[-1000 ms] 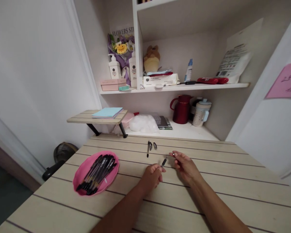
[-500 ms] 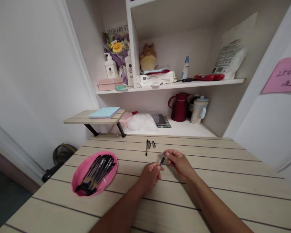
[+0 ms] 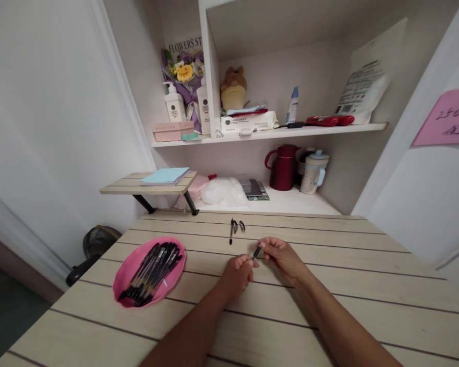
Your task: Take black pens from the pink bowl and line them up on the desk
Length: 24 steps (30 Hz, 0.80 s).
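My left hand (image 3: 237, 274) is closed around the lower end of a black pen (image 3: 256, 253), just above the wooden table (image 3: 329, 295). My right hand (image 3: 281, 255) pinches the pen's upper end with thumb and forefinger. The two hands almost touch. Beyond them on the table lie another black pen (image 3: 231, 230) and two small dark pen parts (image 3: 239, 227). At the left a pink tray (image 3: 124, 275) holds several black pens (image 3: 153, 272).
A small wooden riser (image 3: 145, 186) with a blue notebook (image 3: 164, 176) stands at the table's back left. Behind are white shelves with a red jug (image 3: 283, 167), a pale cup (image 3: 314, 172), bottles and a bouquet. A pink note (image 3: 443, 120) hangs right.
My right hand drew in from open fingers to a pinch on the pen's upper end. The view shifted slightly; my left hand kept its hold.
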Available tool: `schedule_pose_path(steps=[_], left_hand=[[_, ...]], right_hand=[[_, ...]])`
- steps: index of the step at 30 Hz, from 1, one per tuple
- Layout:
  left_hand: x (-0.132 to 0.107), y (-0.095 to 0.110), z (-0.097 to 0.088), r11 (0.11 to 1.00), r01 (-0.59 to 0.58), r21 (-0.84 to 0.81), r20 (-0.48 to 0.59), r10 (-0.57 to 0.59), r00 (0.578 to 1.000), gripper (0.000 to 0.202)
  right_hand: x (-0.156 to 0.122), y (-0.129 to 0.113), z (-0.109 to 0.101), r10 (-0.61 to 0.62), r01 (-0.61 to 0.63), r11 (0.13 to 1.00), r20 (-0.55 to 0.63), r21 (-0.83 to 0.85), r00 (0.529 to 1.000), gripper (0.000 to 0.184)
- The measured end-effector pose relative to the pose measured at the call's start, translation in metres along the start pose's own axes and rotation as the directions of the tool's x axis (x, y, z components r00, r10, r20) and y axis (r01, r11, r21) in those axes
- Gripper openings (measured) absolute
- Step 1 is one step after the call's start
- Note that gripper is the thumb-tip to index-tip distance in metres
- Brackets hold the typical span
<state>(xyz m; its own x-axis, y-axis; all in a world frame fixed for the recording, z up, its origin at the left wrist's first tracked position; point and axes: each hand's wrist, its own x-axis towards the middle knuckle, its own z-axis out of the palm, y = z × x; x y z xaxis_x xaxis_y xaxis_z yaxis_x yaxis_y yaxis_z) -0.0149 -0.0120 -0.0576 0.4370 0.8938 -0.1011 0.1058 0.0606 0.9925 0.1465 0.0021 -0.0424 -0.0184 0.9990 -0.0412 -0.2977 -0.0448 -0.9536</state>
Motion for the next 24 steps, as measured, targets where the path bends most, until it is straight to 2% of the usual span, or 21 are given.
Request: schedule_pose_path(steps=[4, 8, 13, 18, 21, 24], left_hand=[[0.000, -0.001, 0.001, 1.000, -0.005, 0.020, -0.014, 0.005, 1.000, 0.028], [0.002, -0.006, 0.001, 0.995, -0.026, 0.092, -0.047, 0.030, 0.998, 0.025], [0.002, -0.009, 0.004, 0.964, -0.094, 0.250, -0.119, 0.126, 0.985, 0.021], [-0.002, -0.006, 0.010, 0.900, -0.178, 0.398, -0.164, 0.261, 0.951, 0.020], [-0.004, -0.004, 0.012, 0.876, -0.183, 0.446, -0.176, 0.286, 0.942, 0.020], [-0.004, -0.003, 0.011, 0.886, -0.178, 0.427, -0.174, 0.274, 0.946, 0.019]], right_hand=[[-0.002, 0.001, 0.002, 0.037, -0.037, 0.999, 0.026, 0.003, 0.999, 0.032], [-0.005, 0.002, 0.005, 0.032, -0.032, 0.999, 0.001, 0.000, 0.999, 0.035], [-0.005, 0.008, 0.008, 0.041, -0.040, 0.999, -0.035, 0.022, 0.999, 0.036], [-0.003, 0.015, 0.008, 0.063, -0.061, 0.997, -0.066, 0.037, 0.996, 0.038], [-0.003, 0.016, 0.009, 0.059, -0.056, 0.998, -0.091, 0.040, 0.994, 0.036], [-0.004, 0.015, 0.010, 0.058, -0.052, 0.996, -0.086, 0.071, 0.995, 0.034]])
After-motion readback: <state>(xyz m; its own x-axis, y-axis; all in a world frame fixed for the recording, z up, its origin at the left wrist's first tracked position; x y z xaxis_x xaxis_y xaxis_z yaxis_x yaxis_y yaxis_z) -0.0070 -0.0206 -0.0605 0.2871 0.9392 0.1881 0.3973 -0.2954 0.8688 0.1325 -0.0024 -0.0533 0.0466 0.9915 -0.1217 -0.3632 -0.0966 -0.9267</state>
